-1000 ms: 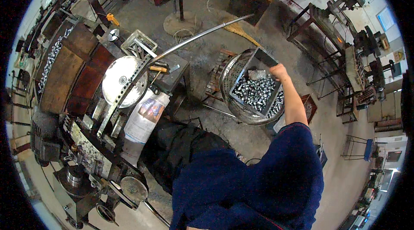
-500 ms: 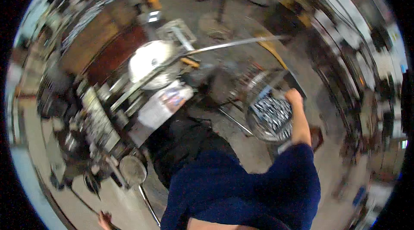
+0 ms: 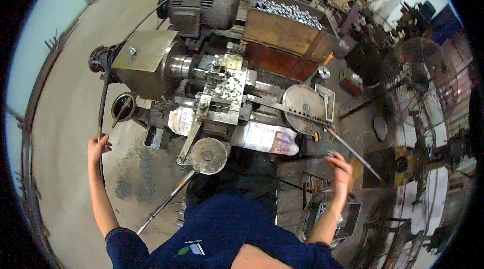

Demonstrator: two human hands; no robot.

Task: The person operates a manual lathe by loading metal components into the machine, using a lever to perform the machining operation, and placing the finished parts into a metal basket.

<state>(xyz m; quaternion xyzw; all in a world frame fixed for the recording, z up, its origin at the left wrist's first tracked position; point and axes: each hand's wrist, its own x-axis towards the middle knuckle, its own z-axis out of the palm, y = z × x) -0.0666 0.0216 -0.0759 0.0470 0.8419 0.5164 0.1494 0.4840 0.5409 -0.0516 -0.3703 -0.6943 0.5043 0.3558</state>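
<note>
My left hand [image 3: 99,149] is closed round a long dark rod or cable [image 3: 104,95] that runs up beside the lathe-like machine. My right hand [image 3: 341,170] is raised to the right of the machine, its fingertips pinched together. A small metal piece [image 3: 330,153] seems to show at those fingertips; its shape is too small to make out. Below that hand stands a round wire basket [image 3: 302,218] with shiny metal pieces [image 3: 322,212] inside, partly hidden by my forearm. The machine's chuck [image 3: 180,66] and chip-strewn slide [image 3: 227,87] lie between my hands.
A motor [image 3: 204,9] stands behind the machine, beside a large bin [image 3: 275,29] of metal pieces. Two levers with round plates [image 3: 209,155] [image 3: 304,107] project from the slide. A white sack [image 3: 264,138] lies along the front. A caged fan [image 3: 413,75] stands at right.
My view has swung left from the basket to the machine. My right hand has left the basket and come up. My left hand, low at the edge before, is now fully in view on the rod.
</note>
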